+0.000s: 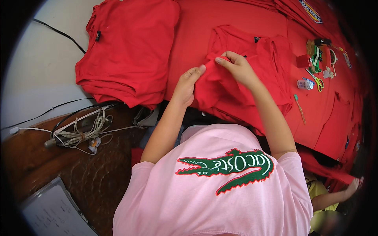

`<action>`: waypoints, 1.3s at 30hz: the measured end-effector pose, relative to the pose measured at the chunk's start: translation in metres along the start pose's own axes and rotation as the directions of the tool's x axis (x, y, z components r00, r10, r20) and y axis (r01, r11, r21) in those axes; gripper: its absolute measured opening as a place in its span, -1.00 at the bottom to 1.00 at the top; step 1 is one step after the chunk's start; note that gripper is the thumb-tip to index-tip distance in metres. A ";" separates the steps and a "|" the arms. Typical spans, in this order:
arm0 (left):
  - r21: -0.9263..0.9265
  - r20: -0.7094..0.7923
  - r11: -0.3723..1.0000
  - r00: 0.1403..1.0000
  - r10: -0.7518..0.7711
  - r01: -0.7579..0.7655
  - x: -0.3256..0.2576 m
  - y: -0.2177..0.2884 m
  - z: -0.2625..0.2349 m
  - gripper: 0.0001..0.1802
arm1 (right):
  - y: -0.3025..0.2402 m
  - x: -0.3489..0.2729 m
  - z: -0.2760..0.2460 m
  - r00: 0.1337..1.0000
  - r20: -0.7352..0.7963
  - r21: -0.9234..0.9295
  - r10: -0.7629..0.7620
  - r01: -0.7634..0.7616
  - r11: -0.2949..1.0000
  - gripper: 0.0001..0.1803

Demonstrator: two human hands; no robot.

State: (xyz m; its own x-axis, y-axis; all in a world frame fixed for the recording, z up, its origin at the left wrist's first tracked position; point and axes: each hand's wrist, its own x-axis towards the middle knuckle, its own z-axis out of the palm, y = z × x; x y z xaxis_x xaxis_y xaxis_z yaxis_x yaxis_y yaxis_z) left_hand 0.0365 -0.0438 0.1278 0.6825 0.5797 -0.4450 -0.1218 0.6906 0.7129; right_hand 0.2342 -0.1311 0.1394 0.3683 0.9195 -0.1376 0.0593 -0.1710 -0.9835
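Red shirt [215, 84] is kinda bunched up right between the left hand [186, 84] and right hand [239, 69], both pinching its fabric above the red tabletop [193, 33].

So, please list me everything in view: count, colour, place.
garment pile: one, red, upper left
middle garments: count unclear, red, at hands
table: one, red, upper right
scissors: one, yellow handles, right
bottle: one, white, beside scissors
brush: one, green/tan, below bottle
supplies: several, mixed, above scissors
patches: several, multicoloured, right
cords: several, black/white, left
board: one, white, bottom left
panel: one, brown, lower left
co-worker: one, yellow top, lower right
shirt: one, pink, bottom centre
left hand: one, bare, upper centre
right hand: one, bare, upper centre
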 end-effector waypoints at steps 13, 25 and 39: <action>-0.086 0.070 0.989 0.990 0.125 -0.119 0.008 -0.043 0.019 -0.60 | -0.016 -0.034 0.078 0.710 -0.031 -0.837 -0.703 0.365 0.407 -0.56; -0.226 0.073 0.963 0.988 -0.135 0.148 -0.018 -0.014 0.011 -0.53 | 0.021 0.014 -0.007 0.981 -0.058 0.140 0.183 -0.173 0.975 -0.57; -0.262 0.151 0.960 0.978 0.141 -0.098 0.019 -0.050 -0.014 -0.63 | -0.029 -0.048 0.085 0.648 0.003 -0.706 -0.761 0.541 0.457 -0.80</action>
State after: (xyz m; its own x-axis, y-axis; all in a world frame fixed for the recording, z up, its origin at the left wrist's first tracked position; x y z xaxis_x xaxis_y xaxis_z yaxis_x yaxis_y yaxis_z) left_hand 0.0458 -0.0614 0.0760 0.7597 0.5992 -0.2526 -0.3724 0.7194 0.5863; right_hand 0.1357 -0.1395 0.1649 0.1904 0.7274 0.6592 0.8815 0.1688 -0.4409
